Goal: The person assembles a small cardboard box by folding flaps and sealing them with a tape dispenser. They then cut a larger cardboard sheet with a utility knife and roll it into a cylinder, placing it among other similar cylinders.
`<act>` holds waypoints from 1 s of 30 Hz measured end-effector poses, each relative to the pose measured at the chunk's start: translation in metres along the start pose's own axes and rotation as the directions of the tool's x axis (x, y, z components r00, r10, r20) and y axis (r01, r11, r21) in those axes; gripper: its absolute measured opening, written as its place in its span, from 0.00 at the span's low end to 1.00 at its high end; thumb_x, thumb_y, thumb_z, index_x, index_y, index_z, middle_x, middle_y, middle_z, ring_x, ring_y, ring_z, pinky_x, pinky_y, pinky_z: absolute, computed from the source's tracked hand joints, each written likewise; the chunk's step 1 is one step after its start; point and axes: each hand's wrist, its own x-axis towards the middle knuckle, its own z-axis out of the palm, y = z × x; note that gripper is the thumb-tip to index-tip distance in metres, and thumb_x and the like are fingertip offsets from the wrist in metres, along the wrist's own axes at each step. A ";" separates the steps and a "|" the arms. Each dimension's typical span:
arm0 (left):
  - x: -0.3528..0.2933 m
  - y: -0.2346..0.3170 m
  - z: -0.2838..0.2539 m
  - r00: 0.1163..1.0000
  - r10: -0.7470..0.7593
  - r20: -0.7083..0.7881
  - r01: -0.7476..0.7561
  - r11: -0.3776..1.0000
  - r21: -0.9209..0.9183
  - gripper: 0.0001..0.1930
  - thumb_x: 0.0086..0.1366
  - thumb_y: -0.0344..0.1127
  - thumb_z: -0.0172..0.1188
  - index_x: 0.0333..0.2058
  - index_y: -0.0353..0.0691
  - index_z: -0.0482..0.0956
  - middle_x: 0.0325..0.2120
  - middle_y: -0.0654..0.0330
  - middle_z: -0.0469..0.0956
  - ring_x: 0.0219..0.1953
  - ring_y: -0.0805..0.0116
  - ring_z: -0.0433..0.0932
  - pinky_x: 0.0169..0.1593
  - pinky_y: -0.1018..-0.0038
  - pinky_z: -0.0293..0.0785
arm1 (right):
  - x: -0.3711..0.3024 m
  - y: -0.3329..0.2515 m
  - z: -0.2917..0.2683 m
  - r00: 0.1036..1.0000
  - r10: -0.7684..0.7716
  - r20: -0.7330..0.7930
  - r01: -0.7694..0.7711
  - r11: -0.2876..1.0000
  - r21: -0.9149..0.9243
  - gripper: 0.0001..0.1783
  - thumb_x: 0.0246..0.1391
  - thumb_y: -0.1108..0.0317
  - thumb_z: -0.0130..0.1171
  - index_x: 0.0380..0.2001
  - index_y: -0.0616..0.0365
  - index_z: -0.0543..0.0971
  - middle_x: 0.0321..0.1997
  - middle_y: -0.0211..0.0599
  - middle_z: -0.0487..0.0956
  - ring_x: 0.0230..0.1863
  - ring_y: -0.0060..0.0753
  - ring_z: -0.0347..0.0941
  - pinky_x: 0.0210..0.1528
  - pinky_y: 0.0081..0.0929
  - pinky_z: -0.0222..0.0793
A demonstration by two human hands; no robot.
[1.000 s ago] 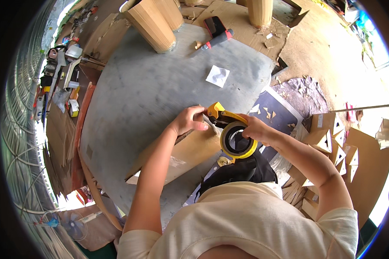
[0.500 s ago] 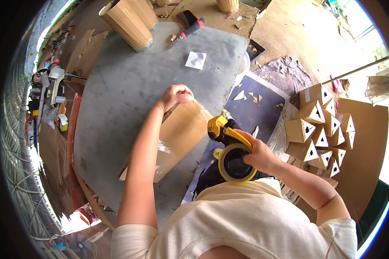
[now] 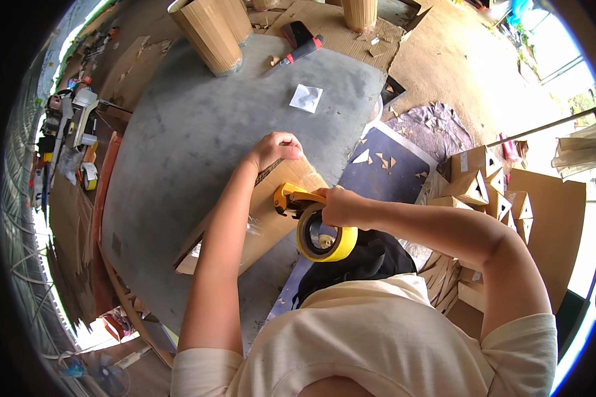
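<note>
A brown cardboard box (image 3: 271,225) lies slantwise on the grey tabletop (image 3: 172,152), with shiny clear tape on its upper face. My left hand (image 3: 276,151) is closed over the box's far end, fingers curled round its edge. In my right hand (image 3: 341,206) is a yellow tape dispenser (image 3: 290,197) carrying a large roll of tape (image 3: 338,246). The dispenser's head is over the box's right part; whether it touches the cardboard I cannot tell. My left forearm hides some of the box's left side.
A box cutter (image 3: 302,50) with a red and black handle, a dark phone (image 3: 297,33) and a small white square (image 3: 306,98) lie on the table's far half. Cardboard tubes (image 3: 208,40) stand at the far left. Several triangular-ended boxes (image 3: 470,187) are stacked at right.
My right hand has brought the tape dispenser leftward from beside the box to over it. My left hand keeps its hold on the far end.
</note>
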 end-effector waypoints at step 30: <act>-0.073 0.033 -0.036 0.795 -0.412 -0.444 0.519 0.842 0.147 0.29 0.54 0.52 0.59 0.47 0.35 0.71 0.34 0.49 0.78 0.37 0.55 0.78 0.41 0.69 0.71 | 0.028 0.107 -0.144 0.912 -0.133 -0.389 0.136 0.991 -0.021 0.40 0.31 0.84 0.50 0.54 0.44 0.66 0.37 0.46 0.72 0.39 0.49 0.71 0.44 0.33 0.67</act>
